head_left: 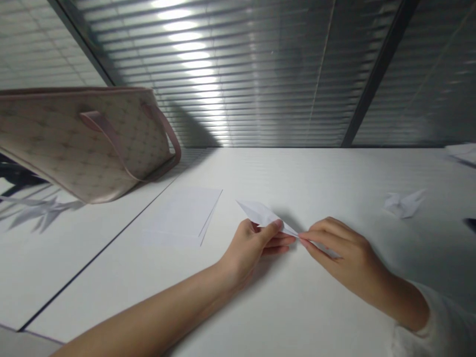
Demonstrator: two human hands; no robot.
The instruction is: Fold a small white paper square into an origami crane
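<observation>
A folded piece of white paper, long and pointed, is held just above the white table between both hands. My left hand grips its middle, thumb on top and fingers underneath. With thumb and fingertips, my right hand pinches the narrow end on the right. A strip of the paper shows under the right fingers, its full shape partly hidden. Left of my left hand lie several flat white sheets of paper, loosely stacked.
A folded paper crane sits at the right on the white table. On the left stands a patterned bag with pink handles; folded paper shapes lie beside it. Blinds rise behind the table, and a dark seam crosses its left part.
</observation>
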